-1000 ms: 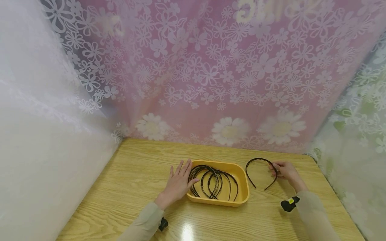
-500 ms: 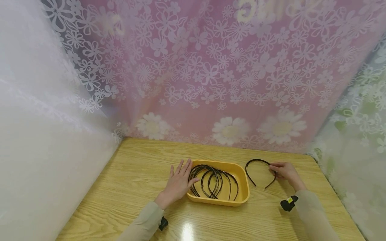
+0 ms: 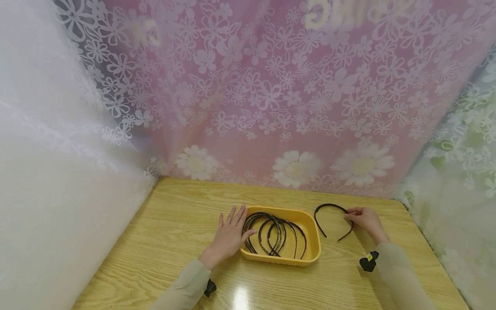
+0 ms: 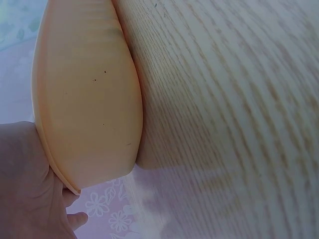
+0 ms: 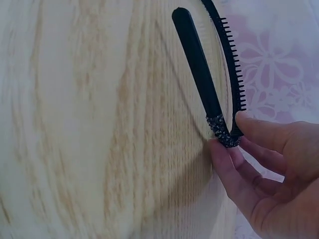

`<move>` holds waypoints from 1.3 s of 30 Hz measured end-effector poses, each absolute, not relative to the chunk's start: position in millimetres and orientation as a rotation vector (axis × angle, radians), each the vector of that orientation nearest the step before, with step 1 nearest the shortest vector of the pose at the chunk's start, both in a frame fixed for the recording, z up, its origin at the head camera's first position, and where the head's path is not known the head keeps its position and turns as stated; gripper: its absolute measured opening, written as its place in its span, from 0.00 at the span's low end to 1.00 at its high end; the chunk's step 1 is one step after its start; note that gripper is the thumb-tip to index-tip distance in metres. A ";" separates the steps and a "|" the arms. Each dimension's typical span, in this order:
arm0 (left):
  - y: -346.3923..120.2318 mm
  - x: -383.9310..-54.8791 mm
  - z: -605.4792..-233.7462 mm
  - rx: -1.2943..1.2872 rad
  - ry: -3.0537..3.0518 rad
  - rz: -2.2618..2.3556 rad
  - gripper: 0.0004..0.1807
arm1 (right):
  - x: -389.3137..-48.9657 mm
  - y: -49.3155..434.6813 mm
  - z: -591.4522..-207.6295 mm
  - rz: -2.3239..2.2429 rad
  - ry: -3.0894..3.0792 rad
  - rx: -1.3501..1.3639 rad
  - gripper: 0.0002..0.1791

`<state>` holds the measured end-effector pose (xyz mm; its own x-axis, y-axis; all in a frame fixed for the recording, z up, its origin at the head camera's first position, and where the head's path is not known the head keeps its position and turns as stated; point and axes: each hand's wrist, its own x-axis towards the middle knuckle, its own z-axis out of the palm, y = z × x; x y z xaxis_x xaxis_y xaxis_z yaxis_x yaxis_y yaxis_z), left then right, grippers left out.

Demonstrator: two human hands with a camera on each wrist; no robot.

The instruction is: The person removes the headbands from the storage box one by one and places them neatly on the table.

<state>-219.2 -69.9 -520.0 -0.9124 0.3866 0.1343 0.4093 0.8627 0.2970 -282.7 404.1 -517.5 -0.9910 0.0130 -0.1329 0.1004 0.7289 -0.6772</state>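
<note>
A thin black headband (image 3: 330,205) with small inner teeth is pinched at its right side by my right hand (image 3: 366,221), just right of the tray. In the right wrist view, thumb and fingers grip the headband (image 5: 202,74) where a speckled, glittery stretch begins. My left hand (image 3: 228,237) rests with fingers spread on the left rim of a yellow plastic tray (image 3: 315,245). Several black headbands (image 3: 271,237) lie overlapping inside that tray. The tray's outer wall (image 4: 89,99) fills much of the left wrist view, with the left hand (image 4: 30,184) at its rim.
The wood-grain table (image 3: 174,206) carries the tray near its middle. A pink flowered curtain (image 3: 252,107) hangs along the back edge. Pale curtains stand on the left (image 3: 77,193) and on the right (image 3: 457,193).
My right hand, with the headband in its grip, has shifted slightly left, and the headband has turned a little. The left hand and the tray have stayed in place.
</note>
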 end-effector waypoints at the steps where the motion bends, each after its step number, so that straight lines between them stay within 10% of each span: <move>1: -69.7 -219.0 -520.1 -0.633 -2.965 -0.503 0.43 | -282.9 403.9 -517.1 -1.071 2.832 0.084 0.26; 39: -70.3 -219.3 -522.2 -0.639 -2.950 -0.496 0.43 | -272.0 394.5 -509.8 -1.376 2.891 0.055 0.36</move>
